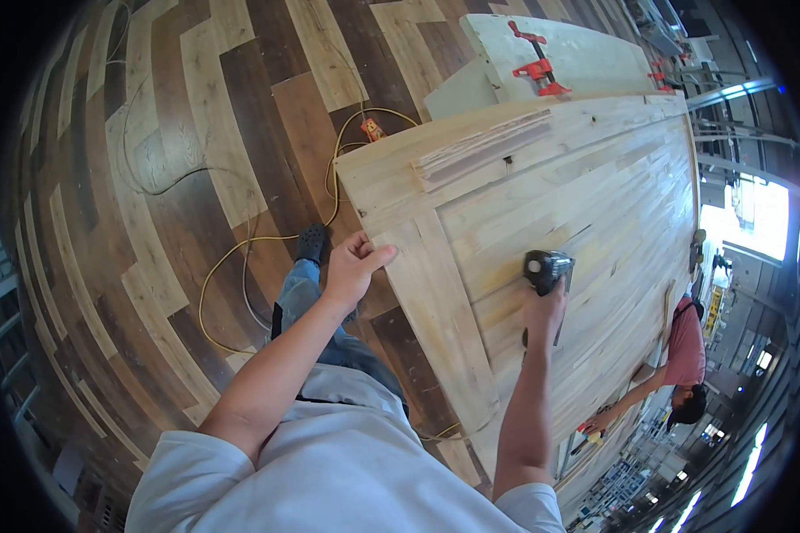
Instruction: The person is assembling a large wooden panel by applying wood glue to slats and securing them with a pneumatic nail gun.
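Note:
A large pale wooden panel (516, 226), framed by wider boards, lies in front of me and stretches away to the right. My left hand (353, 269) pinches its near left edge, with the thumb on top and the fingers curled. In my right hand (545, 306) is a black pistol-grip power tool (547, 269), held over the middle of the panel. Its exact kind is hard to make out, and my hand hides much of the grip. Beyond it, a strip of thin wood pieces (484, 149) rests along the panel's far border.
Past the panel stands a pale board (569, 58) with a red clamp (536, 60). A yellow cord (206, 298) loops across the plank floor (187, 107) beside my leg, near an orange-red connector (372, 130). At the right, a person in a pink shirt (687, 346) reaches toward the bench.

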A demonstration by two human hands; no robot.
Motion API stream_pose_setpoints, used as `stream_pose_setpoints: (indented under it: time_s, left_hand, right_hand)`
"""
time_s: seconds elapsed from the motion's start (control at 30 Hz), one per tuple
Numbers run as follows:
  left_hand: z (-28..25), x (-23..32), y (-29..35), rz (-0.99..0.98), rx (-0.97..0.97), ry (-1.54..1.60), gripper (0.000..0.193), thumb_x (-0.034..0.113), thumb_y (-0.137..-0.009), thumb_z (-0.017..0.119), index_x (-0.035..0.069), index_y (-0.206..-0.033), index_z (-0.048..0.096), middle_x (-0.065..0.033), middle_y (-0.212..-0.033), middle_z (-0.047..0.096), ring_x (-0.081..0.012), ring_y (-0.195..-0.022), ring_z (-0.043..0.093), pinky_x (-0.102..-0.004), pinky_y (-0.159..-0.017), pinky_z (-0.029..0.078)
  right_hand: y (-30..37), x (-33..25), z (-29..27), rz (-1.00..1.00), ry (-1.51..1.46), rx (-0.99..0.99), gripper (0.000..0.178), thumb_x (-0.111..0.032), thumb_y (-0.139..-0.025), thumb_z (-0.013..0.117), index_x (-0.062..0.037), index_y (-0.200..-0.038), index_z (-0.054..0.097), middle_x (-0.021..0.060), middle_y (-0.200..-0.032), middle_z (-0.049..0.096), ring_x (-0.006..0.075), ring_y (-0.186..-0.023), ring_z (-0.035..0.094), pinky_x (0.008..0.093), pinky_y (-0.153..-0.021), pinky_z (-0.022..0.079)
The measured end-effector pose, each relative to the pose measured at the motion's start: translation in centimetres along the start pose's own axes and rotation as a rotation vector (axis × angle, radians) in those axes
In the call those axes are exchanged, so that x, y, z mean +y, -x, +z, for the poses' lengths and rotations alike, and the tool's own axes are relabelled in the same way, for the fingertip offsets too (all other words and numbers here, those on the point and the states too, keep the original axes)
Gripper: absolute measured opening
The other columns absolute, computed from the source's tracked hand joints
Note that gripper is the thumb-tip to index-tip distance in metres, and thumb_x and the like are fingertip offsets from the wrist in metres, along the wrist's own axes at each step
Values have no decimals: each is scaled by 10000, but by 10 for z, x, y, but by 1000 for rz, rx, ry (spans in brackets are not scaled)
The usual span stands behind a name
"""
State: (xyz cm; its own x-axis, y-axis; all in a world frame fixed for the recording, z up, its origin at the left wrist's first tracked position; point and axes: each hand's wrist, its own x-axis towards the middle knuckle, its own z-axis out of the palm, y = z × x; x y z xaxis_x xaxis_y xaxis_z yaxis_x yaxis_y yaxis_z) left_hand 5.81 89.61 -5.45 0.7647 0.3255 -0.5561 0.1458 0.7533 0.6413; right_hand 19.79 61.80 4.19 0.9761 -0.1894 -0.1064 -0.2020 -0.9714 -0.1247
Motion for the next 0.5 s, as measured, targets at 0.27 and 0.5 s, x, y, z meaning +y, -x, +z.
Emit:
stream_pose_setpoints:
  time_s: [0.27, 0.5]
  left_hand:
    - [-4, 2, 2, 3, -1, 23, 281, 76, -794, 756, 4, -1031, 624, 1, -894, 675, -41, -775, 587, -190, -717, 460]
    - [-4, -4, -1, 4, -32, 18, 284, 64, -794, 758, -3, -1033, 620, 9, -872, 666, -18, -741, 564, -173, -704, 450]
  right_hand:
    - [32, -73, -96, -40, -439, -375, 120, -61, -791, 622, 5, -889, 645, 40, -610, 593, 121, -465, 551, 279, -452, 443]
    - [76, -146, -88, -375, -407, -599, 171, -153, -739, 662, -9, -830, 673, 119, -660, 649, 178, -630, 655, 341, -608, 502]
